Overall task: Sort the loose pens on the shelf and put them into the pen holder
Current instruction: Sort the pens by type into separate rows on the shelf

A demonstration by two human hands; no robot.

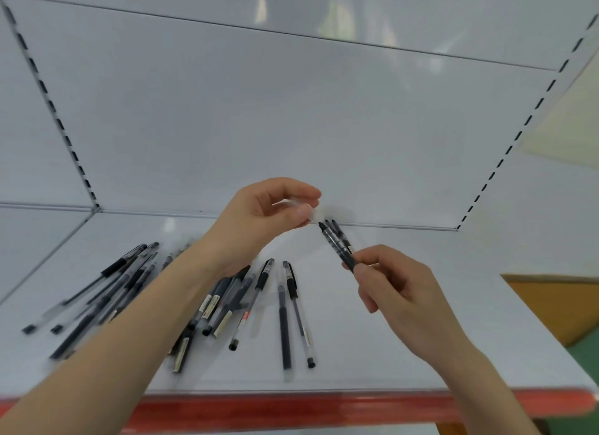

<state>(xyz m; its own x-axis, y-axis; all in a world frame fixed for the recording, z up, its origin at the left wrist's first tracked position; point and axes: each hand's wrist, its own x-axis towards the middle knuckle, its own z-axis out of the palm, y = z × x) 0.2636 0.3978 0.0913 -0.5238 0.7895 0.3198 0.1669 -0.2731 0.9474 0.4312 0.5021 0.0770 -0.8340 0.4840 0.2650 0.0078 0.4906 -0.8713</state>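
Observation:
My right hand (395, 282) grips a small bunch of black pens (337, 245), their tips pointing up and left. My left hand (269, 214) hovers just left of those tips, its fingertips pinched on a small, blurred clear object (311, 212) that I cannot identify. Below my left forearm, several loose black and clear pens (129, 292) lie scattered on the white shelf (405, 363). Two more pens (291, 311) lie side by side nearer the middle. No pen holder is in view.
The shelf has a red front edge (324, 405) and a white back panel (259, 126) with slotted uprights at both sides. An orange-brown surface (557, 305) shows past the shelf's right end.

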